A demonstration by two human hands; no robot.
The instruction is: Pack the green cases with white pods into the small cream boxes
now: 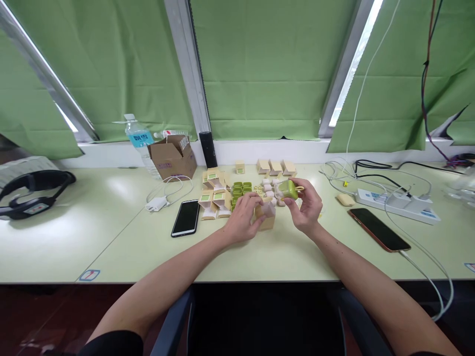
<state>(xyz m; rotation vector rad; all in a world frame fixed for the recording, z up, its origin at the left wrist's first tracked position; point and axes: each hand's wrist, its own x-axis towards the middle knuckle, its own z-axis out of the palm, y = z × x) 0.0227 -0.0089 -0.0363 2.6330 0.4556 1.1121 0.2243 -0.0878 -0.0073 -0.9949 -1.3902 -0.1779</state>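
In the middle of the table a small open cardboard box (267, 221) stands with its flaps up, and my left hand (242, 216) grips its left side. Raised to the right of that box, my right hand (307, 206) pinches a small green case with a yellowish loop (288, 189) between thumb and fingers. Behind my left hand sit several green square pieces (242, 187). Small white pieces (267, 187) lie between them and the green case. Open small boxes (214, 198) are grouped on the left. Further small boxes (275, 167) stand in a row at the back.
A black phone (186, 218) and a white charger (157, 203) lie left, before a brown carton (172, 157) and a water bottle (141, 141). Headphones (37, 195) rest far left. On the right are a second phone (378, 229), a power strip (397, 205) and tangled cables.
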